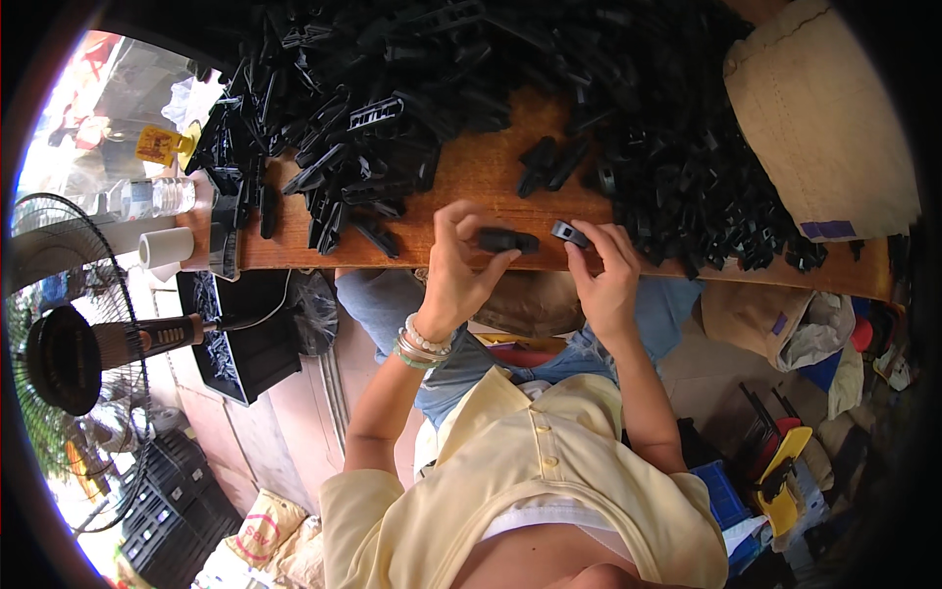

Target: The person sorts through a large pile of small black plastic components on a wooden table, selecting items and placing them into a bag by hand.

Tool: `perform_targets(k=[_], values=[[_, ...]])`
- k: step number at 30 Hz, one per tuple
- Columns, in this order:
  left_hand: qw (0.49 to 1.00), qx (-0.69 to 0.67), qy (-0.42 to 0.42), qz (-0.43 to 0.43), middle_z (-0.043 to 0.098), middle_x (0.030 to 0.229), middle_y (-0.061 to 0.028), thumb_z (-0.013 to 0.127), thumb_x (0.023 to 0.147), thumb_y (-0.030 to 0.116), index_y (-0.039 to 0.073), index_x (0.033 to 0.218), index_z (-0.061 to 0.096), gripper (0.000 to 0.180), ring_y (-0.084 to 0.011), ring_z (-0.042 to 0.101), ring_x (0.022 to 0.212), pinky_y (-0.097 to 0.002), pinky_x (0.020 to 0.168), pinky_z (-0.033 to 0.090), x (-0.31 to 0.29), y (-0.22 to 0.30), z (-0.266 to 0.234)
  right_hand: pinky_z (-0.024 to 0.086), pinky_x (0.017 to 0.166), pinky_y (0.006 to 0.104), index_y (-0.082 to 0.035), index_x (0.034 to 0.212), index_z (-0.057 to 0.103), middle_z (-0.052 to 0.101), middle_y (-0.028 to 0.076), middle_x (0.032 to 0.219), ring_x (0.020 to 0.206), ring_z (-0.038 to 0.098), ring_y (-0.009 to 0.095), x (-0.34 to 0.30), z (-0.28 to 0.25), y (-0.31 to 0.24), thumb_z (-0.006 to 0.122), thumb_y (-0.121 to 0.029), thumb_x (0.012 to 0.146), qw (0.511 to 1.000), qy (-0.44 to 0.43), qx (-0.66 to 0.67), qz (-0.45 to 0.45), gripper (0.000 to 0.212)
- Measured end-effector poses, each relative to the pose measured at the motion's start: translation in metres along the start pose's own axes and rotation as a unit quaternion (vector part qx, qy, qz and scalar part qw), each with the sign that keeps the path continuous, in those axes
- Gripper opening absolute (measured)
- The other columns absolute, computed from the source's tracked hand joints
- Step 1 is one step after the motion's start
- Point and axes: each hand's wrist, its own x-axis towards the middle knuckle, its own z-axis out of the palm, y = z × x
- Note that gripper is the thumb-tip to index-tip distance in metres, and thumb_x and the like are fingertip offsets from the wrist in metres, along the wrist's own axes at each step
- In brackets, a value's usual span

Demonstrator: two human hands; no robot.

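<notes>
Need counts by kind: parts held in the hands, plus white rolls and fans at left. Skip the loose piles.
Elongated black plastic-looking part, in left hand: 1
Small black-and-grey part, in right hand: 1
White cylindrical roll: 1
Black round wire-caged fan: 1
Total: 4
</notes>
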Motion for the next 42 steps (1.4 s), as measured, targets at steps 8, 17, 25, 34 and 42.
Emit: perform_targets(k=[8,17,25,34,42], values=[[0.952,0.255,-0.08,0.15,0.062,0.097,-0.0071,0.078,0.065,0.004,0.004,0.095,0.073,0.031,-0.0272,0.053,0.088,-0.0372,0.079,0.043,0.007,-0.005,-0.01,0.046,0.072,0.0353,0.001,0.104,0.068,0.06,0.009,0.088,0.082,0.056,0.026,0.004,-0.005,0.001,0.073,0.0,0.076,0.977,-0.105,0.185,-0.018,0.029],[0.95,0.239,-0.128,0.157,0.061,0.095,-0.0057,0.075,0.07,0.005,0.004,0.098,0.073,0.028,-0.0258,0.052,0.088,-0.0362,0.079,0.041,0.012,-0.007,-0.019,0.046,0.072,0.0368,0.001,0.104,0.069,0.06,0.009,0.088,0.081,0.056,0.026,0.006,-0.012,0.011,0.074,0.003,0.073,0.976,-0.139,0.165,-0.036,0.032],[0.955,0.219,-0.126,0.155,0.061,0.096,-0.0086,0.076,0.067,0.003,0.001,0.101,0.071,0.034,-0.0287,0.054,0.088,-0.0388,0.078,0.047,0.01,-0.01,-0.015,0.046,0.076,0.0382,0.001,0.104,0.068,0.057,0.01,0.093,0.089,0.056,0.028,0.014,0.004,-0.003,0.073,0.006,0.071,0.972,-0.133,0.182,-0.065,0.034],[0.907,0.388,0.11,0.123,0.056,0.113,-0.0175,0.061,0.075,-0.012,0.003,0.121,0.063,0.048,-0.0333,0.057,0.101,-0.0407,0.084,0.05,-0.028,0.001,-0.077,0.047,0.08,0.0384,0.0,0.098,0.069,0.062,0.01,0.093,0.084,0.059,0.028,0.025,-0.017,0.005,0.063,0.008,0.082,0.988,-0.031,0.149,-0.008,0.019],[0.853,0.432,0.072,0.284,0.058,0.098,-0.0154,0.069,0.073,-0.003,-0.003,0.092,0.063,0.02,-0.0293,0.061,0.083,-0.0365,0.066,0.053,-0.009,-0.015,-0.036,0.037,0.08,0.0395,-0.007,0.104,0.064,0.058,0.005,0.097,0.093,0.053,0.024,0.053,0.003,0.019,0.074,-0.013,0.08,0.976,0.051,-0.204,-0.058,0.026]])
